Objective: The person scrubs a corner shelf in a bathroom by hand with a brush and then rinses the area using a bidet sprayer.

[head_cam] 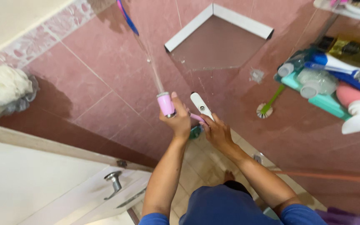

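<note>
- While the left hand is wrapped tight around a pink spray nozzle, a thin jet of water shoots from it onto the pink tiled wall.
- The right hand is closed around a white handle – held just beside the nozzle, its tip pointing at the wall.
- Between the two hands a bit of something green shows; what it is cannot be told.
- A white-edged corner shelf sits on the wall beyond the hands.
- A green-handled brush hangs to the right, near a rack crowded with bottles and tubes.
- A white bath sponge sits at far left, and a door with a metal handle stands below it.
</note>
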